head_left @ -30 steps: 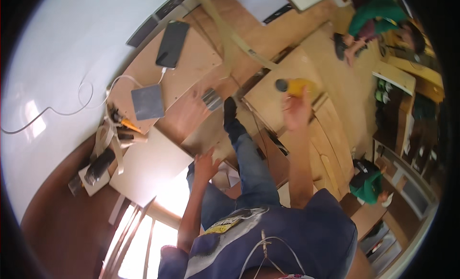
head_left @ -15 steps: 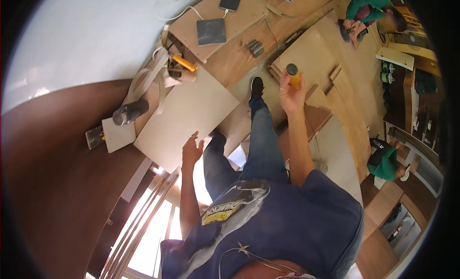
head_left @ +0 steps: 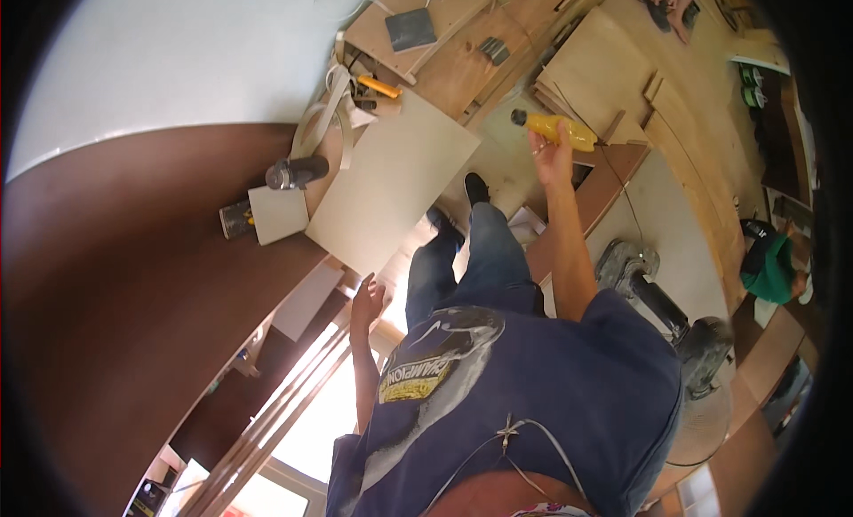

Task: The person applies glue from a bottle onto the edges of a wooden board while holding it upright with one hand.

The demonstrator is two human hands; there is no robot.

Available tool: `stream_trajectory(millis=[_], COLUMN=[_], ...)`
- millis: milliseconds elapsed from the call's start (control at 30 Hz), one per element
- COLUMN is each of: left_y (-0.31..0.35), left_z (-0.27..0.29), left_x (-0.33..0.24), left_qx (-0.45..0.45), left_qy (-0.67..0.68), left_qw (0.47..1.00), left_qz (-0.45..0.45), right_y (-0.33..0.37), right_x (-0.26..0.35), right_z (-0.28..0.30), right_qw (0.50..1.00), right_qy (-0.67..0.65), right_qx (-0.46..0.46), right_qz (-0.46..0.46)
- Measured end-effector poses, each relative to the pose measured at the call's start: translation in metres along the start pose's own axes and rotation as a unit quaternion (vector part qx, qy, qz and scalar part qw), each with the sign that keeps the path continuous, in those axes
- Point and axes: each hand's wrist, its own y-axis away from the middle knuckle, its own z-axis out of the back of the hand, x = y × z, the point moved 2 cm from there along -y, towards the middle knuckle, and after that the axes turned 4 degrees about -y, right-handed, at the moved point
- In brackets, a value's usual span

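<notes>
My right hand is raised out in front and wrapped round a yellow bottle with a dark cap. The bottle lies almost level in my grip, cap to the left. Low at my left side, my left hand holds nothing, its fingers loosely bent and apart. Just beyond it is the near corner of a large pale board. On the far side of that board sit an orange-handled tool and rolls of pale edging strip.
Left of the board are a dark cylindrical object and a small white panel. A black square pad rests on the far bench. Stacked wooden sheets and a dark standing fan are at right. A person in green works farther right.
The bottle has turned from cap toward me to lying sideways, cap left. My left hand has drawn back from the board. The view has shifted, and the fan now shows at right.
</notes>
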Motion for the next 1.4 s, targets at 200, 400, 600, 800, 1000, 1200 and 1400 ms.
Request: stream_trajectory(millis=[200, 400, 600, 800, 1000, 1200, 1400], left_y=[-0.094, -0.086, -0.109, -0.118, -0.187, -0.266, -0.326], left_z=[-0.032, 0.023, 0.021, -0.01, -0.057, -0.104, -0.144], left_x=[0.085, 0.006, -0.015, 0.007, -0.043, -0.133, -0.228], left_qx=[-0.112, 0.054, 0.038, 0.099, -0.025, -0.115, -0.112], left_qy=[-0.1, -0.18, -0.215, -0.212, -0.158, -0.155, -0.224], left_qw=[0.894, 0.936, 0.894, 0.868, 0.84, 0.814, 0.714], left_qz=[-0.422, -0.298, -0.392, -0.437, -0.518, -0.547, -0.654], right_y=[0.061, 0.169, 0.217, 0.212, 0.145, 0.077, 0.036], right_x=[-0.001, -0.011, -0.101, -0.109, -0.091, -0.089, -0.099], right_z=[-0.021, 0.006, 0.089, 0.116, 0.147, 0.208, 0.246], right_qw=[0.982, 0.953, 0.927, 0.787, 0.894, 0.943, 0.976], right_qy=[0.132, 0.2, 0.288, 0.493, 0.289, 0.163, 0.045], right_qx=[0.021, -0.007, -0.068, -0.107, -0.093, -0.07, -0.044], right_qz=[0.136, 0.227, 0.232, 0.356, 0.33, 0.281, 0.208])
